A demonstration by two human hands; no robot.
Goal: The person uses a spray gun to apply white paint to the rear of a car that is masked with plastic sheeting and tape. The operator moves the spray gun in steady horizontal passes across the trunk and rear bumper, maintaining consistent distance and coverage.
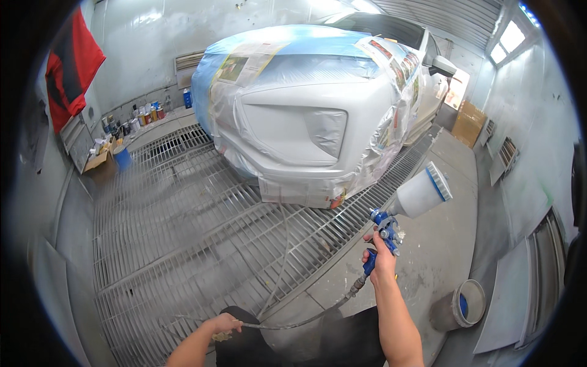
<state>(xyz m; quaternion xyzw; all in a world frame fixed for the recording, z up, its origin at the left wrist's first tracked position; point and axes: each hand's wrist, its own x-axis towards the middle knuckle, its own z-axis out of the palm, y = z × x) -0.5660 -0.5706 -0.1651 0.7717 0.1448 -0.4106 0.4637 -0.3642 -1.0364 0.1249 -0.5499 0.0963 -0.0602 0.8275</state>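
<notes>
Pale walls [143,46] are enclosing a slatted metal floor [165,226], and a white car [284,131], partly covered in masking film [330,66] and paper [293,192], is filling the upper centre of the frame. Right of centre, the right hand [383,262] is gripping a blue spray gun [385,221], its whitish cup [419,194] leaning toward the upper right; at lower centre, the left hand [225,322] is pinching the hose [306,322]. The hose is sagging before the dark-clothed legs [358,336], so snagging there could be jerking the gun off line; a loose lid could be letting the tilted cup drip, and air could be lifting poorly taped film.
</notes>
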